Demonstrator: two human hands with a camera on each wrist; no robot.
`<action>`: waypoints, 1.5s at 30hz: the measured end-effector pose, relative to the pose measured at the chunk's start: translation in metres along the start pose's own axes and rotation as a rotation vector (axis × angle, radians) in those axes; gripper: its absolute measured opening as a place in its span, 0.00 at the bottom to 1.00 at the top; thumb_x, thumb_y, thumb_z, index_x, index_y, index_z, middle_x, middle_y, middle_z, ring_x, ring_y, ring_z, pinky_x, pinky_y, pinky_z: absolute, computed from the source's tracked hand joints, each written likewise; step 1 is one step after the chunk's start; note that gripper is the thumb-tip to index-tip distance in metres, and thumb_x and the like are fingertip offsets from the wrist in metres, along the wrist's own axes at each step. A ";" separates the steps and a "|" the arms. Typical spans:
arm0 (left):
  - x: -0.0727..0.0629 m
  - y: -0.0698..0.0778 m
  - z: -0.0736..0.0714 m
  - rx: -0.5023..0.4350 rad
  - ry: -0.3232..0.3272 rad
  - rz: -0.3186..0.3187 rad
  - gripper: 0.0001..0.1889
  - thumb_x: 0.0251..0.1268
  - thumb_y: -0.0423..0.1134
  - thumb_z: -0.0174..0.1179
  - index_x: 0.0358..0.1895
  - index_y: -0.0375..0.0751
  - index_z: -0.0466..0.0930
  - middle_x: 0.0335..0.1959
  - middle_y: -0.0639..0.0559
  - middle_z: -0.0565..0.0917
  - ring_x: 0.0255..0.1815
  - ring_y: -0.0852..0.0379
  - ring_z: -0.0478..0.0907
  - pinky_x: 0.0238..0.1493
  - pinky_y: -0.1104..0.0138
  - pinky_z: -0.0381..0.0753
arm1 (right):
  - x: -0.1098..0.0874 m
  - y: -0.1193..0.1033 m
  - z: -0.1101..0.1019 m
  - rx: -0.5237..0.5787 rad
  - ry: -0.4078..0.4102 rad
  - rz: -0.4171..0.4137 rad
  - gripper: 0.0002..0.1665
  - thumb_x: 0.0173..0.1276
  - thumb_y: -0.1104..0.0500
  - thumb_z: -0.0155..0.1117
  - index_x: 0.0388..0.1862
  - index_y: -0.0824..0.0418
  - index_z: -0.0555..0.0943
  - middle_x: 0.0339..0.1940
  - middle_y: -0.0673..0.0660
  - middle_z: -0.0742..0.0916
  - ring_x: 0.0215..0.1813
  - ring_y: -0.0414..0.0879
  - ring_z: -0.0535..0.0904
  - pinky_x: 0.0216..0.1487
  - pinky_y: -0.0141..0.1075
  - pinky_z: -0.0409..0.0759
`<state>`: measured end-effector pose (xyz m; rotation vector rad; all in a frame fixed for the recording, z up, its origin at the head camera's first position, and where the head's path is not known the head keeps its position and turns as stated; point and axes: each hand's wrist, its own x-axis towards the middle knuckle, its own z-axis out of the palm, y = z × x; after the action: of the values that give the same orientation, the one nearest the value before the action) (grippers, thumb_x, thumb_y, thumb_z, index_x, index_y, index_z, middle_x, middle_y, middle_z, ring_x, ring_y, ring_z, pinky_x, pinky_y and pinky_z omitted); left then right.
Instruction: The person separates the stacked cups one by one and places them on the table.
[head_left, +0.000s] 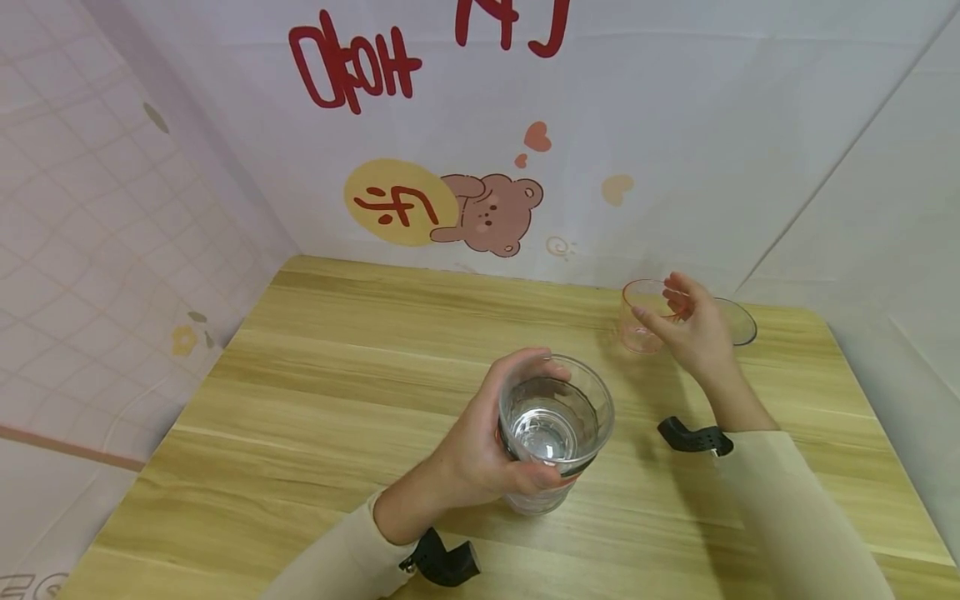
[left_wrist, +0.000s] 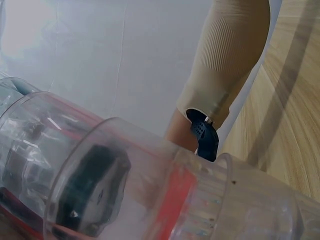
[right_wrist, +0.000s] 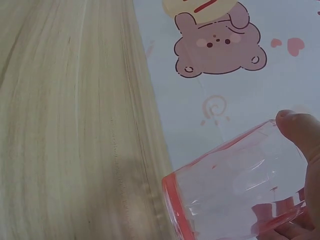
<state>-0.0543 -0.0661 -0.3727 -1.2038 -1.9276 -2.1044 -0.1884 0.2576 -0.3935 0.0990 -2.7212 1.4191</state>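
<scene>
In the head view my left hand (head_left: pixel 480 442) wraps round a stack of clear cups (head_left: pixel 555 417), thumb on the near side, fingers on the far side. The left wrist view shows the nested cups (left_wrist: pixel 145 165) up close, with a red band and a dark band showing through the walls. At the back right, my right hand (head_left: pixel 693 325) holds a clear cup with a pink-red rim (head_left: pixel 637 333) near its mouth. The right wrist view has the thumb at that cup's (right_wrist: pixel 235 185) rim, with the fingers partly seen behind the wall.
A clear round piece with a blue edge (head_left: pixel 741 323) lies just right of my right hand, partly hidden by it. The wooden table (head_left: pixel 337 367) meets a white printed backdrop (head_left: pixel 675 125) behind the pink-rimmed cup. Black straps hang at both wrists.
</scene>
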 end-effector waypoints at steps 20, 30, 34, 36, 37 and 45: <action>0.000 0.000 0.000 -0.007 -0.009 0.012 0.52 0.68 0.68 0.67 0.79 0.34 0.55 0.68 0.27 0.74 0.70 0.47 0.77 0.76 0.56 0.79 | 0.003 0.010 0.011 -0.053 0.028 -0.011 0.57 0.74 0.47 0.76 0.87 0.70 0.56 0.84 0.74 0.68 0.83 0.73 0.66 0.79 0.66 0.69; 0.000 0.000 -0.001 0.003 -0.013 0.019 0.52 0.69 0.69 0.66 0.79 0.33 0.54 0.68 0.27 0.74 0.70 0.45 0.78 0.76 0.55 0.79 | -0.001 0.011 0.014 -0.108 0.025 -0.025 0.55 0.76 0.46 0.73 0.86 0.73 0.56 0.83 0.78 0.65 0.81 0.78 0.64 0.77 0.71 0.68; 0.000 -0.001 -0.001 0.011 -0.010 0.025 0.52 0.69 0.69 0.66 0.79 0.33 0.54 0.68 0.27 0.74 0.70 0.44 0.78 0.76 0.55 0.79 | 0.000 0.010 0.015 -0.127 0.019 -0.030 0.54 0.76 0.47 0.73 0.85 0.75 0.56 0.83 0.80 0.65 0.80 0.80 0.64 0.76 0.72 0.69; 0.000 -0.001 -0.001 0.013 -0.007 0.026 0.52 0.69 0.69 0.66 0.79 0.33 0.54 0.68 0.27 0.74 0.70 0.43 0.78 0.76 0.56 0.79 | 0.000 0.010 0.015 -0.141 0.014 -0.030 0.54 0.76 0.48 0.73 0.84 0.76 0.56 0.82 0.81 0.65 0.79 0.80 0.65 0.75 0.73 0.69; 0.000 -0.001 -0.001 0.013 -0.006 0.025 0.52 0.69 0.69 0.66 0.79 0.33 0.54 0.67 0.27 0.74 0.70 0.43 0.78 0.76 0.56 0.79 | 0.000 0.009 0.015 -0.147 0.011 -0.031 0.54 0.76 0.48 0.73 0.84 0.76 0.56 0.82 0.81 0.65 0.79 0.80 0.65 0.75 0.73 0.70; 0.000 -0.001 -0.002 0.009 -0.012 0.009 0.53 0.68 0.69 0.65 0.79 0.33 0.54 0.68 0.28 0.74 0.71 0.44 0.77 0.76 0.55 0.78 | -0.001 0.008 0.017 -0.158 0.013 -0.031 0.53 0.77 0.49 0.72 0.84 0.76 0.57 0.82 0.81 0.66 0.76 0.80 0.67 0.72 0.74 0.71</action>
<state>-0.0560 -0.0679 -0.3738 -1.2238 -1.9305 -2.0866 -0.1884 0.2484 -0.4098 0.1214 -2.7962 1.1875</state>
